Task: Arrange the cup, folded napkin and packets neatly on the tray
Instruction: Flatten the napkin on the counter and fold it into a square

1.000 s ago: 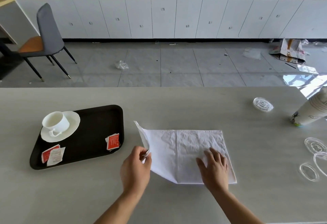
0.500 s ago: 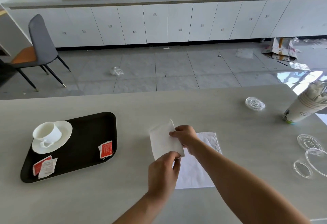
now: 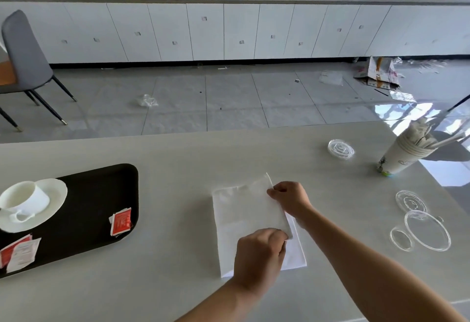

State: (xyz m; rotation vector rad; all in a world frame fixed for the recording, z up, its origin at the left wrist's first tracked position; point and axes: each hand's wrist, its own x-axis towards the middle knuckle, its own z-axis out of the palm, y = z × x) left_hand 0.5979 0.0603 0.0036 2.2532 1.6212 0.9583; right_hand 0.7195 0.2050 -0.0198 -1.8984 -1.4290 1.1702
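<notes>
A white napkin (image 3: 244, 217) lies on the table in front of me, its left half folded over onto the right half. My right hand (image 3: 288, 198) pinches the far corner of the folded flap. My left hand (image 3: 259, 255) pinches the near corner of the same flap. At the left, a black tray (image 3: 94, 189) carries a white cup (image 3: 25, 198) on a white saucer (image 3: 54, 194). A red packet (image 3: 121, 221) lies near the tray's right edge, and red and white packets (image 3: 19, 253) lie at its near left corner.
Clear plastic lids (image 3: 423, 225) lie at the right of the table, another lid (image 3: 340, 149) farther back. A stack of paper cups (image 3: 404, 156) stuffed with paper and straws stands at the right edge. A grey chair (image 3: 24, 65) stands on the floor, far left.
The napkin lay spread flat with my left hand lifting its left edge; that half has since been carried over to the right. My right hand left the cloth's surface and took the flap's far corner.
</notes>
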